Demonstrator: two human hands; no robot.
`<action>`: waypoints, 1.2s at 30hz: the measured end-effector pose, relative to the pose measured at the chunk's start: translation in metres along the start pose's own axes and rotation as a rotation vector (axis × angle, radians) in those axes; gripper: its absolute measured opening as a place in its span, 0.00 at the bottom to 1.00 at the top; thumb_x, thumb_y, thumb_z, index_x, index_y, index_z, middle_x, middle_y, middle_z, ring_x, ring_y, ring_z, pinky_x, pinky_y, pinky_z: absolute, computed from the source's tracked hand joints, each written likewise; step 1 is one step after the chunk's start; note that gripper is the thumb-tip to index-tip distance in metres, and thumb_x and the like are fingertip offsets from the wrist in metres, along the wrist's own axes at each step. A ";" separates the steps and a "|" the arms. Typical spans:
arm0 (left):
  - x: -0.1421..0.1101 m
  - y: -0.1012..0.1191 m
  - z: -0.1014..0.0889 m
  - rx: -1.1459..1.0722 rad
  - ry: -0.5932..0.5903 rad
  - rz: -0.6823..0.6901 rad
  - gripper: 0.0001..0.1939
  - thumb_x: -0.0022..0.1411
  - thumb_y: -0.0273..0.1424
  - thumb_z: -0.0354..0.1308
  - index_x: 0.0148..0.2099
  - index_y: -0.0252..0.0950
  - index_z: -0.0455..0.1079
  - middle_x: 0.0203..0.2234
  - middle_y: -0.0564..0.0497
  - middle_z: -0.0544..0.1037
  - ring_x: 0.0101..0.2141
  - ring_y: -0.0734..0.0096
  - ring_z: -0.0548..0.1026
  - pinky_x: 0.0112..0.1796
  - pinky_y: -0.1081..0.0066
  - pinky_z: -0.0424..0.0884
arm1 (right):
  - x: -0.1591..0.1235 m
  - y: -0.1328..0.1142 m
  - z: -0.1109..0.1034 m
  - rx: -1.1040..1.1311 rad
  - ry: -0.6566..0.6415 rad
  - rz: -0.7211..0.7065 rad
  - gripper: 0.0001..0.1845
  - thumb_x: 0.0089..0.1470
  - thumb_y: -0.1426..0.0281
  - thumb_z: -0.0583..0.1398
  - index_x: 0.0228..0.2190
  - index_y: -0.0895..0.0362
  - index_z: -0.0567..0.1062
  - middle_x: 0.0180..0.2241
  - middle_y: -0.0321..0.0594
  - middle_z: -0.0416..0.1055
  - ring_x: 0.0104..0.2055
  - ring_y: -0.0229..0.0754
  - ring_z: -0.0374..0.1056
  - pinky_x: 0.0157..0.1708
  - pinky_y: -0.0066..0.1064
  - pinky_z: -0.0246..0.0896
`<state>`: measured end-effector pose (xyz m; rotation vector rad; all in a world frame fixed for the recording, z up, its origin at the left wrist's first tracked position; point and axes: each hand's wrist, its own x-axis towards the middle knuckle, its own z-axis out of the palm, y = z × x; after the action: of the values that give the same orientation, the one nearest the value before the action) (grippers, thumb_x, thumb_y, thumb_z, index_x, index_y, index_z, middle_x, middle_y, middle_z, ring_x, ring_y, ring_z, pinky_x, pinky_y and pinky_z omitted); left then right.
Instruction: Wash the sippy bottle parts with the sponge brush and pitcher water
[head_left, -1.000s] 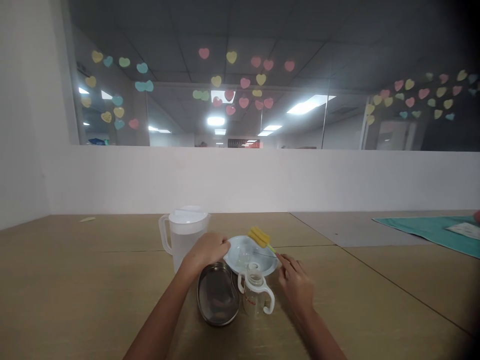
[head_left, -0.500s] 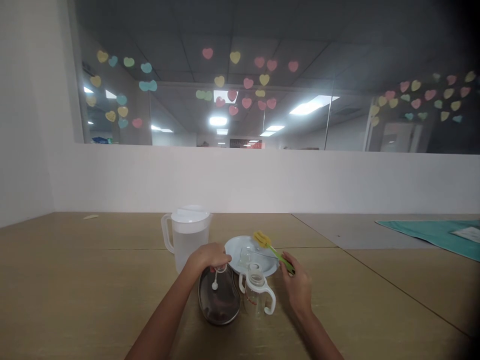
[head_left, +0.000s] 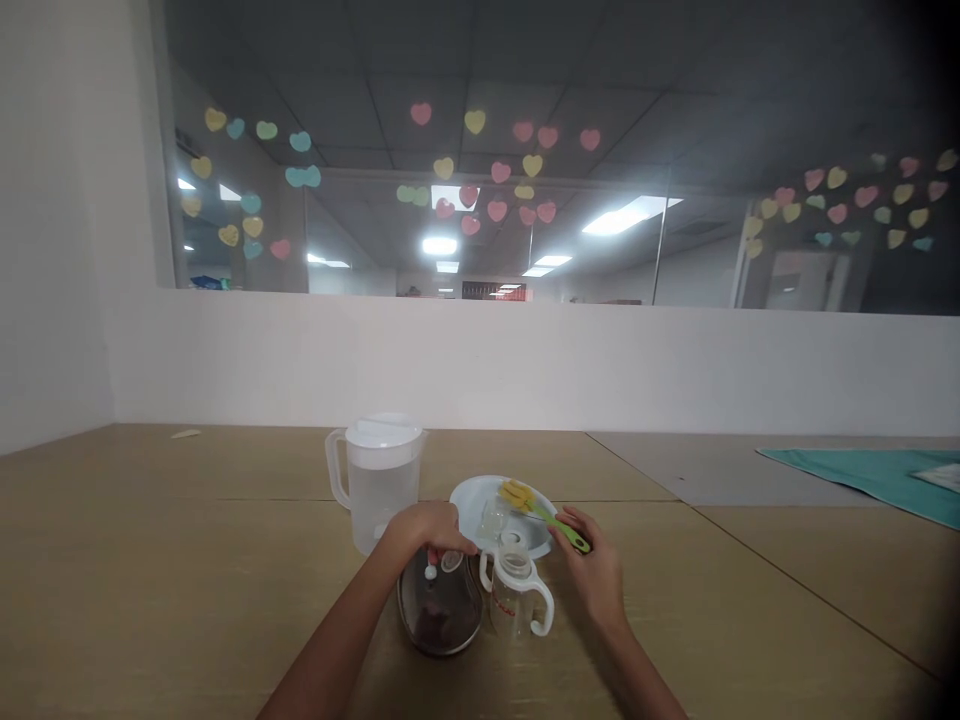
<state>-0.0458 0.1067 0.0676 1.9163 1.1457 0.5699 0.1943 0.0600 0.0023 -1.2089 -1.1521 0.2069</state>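
Observation:
My left hand (head_left: 435,528) is closed on a small straw piece with a white ball end (head_left: 430,572) and a clear round part, partly hidden by the fingers. It is held over a dark metal kidney dish (head_left: 441,622). My right hand (head_left: 596,570) grips the green handle of a bottle brush (head_left: 562,528). The brush's yellow head lies over a white plate (head_left: 466,492), where a clear piece (head_left: 493,517) rests. Between my hands a clear baby bottle (head_left: 514,598) stands upright without a cap, its two white handles at the sides.
A lidded translucent pitcher (head_left: 384,485) stands behind my left hand. At the far right lies a teal cloth (head_left: 855,475) with something white on it. A white wall with a window (head_left: 487,360) rises behind the table. A pale scrap (head_left: 186,434) lies at the back left.
My right hand has lowered the brush head toward the plate, tilting the handle flatter. My left hand has turned slightly and shifted right with the straw piece, staying over the kidney dish.

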 end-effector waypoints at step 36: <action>0.012 -0.009 0.008 0.672 -0.234 -0.081 0.18 0.54 0.41 0.51 0.19 0.34 0.66 0.22 0.48 0.77 0.26 0.66 0.74 0.31 0.72 0.68 | 0.004 0.004 0.000 0.216 -0.054 0.295 0.24 0.35 0.50 0.63 0.26 0.59 0.78 0.23 0.38 0.75 0.25 0.42 0.70 0.30 0.31 0.64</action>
<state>-0.0387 0.1167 0.0549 2.3954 1.3571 -0.1146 0.1978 0.0646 0.0013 -1.1807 -0.9661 0.5756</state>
